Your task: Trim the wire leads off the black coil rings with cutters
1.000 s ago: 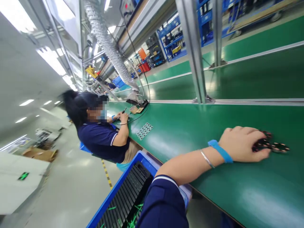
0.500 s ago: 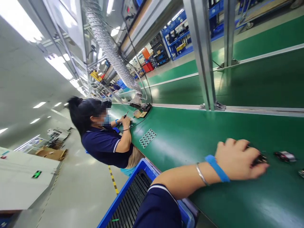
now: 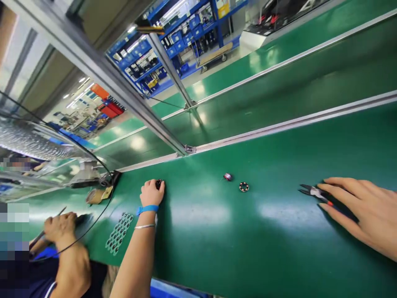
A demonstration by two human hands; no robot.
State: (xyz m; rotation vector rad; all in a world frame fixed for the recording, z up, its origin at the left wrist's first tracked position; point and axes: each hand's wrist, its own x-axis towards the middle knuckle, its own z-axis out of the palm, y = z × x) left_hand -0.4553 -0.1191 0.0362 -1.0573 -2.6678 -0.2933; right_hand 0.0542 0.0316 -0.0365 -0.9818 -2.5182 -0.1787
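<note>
My left hand (image 3: pixel 151 193), wearing a blue wristband and a silver bangle, is closed around a small black part (image 3: pixel 159 183) with light dots, low over the green bench. Fingers partly cover that part, so its full shape is hidden. On the right, my right hand (image 3: pixel 356 207) has its fingers stretched out and thumb apart around the handles of side cutters (image 3: pixel 315 192), whose jaws point left. Between the hands lie a small red and purple-grey part (image 3: pixel 228 177) with a thin wire and a dark ring (image 3: pixel 244 186) with light pads.
A sheet of joined round pieces (image 3: pixel 119 234) lies left of my left forearm. Beyond it, a co-worker's hand (image 3: pixel 60 227) holds a pen-like tool with a black cable (image 3: pixel 104 207). A metal post (image 3: pixel 155 118) rises from the bench's back rail. A blue bin (image 3: pixel 173 289) shows below.
The view has swung right, bringing my right hand and the side cutters into sight. My left hand, still closed on the black part, has moved left, away from the red and purple-grey part.
</note>
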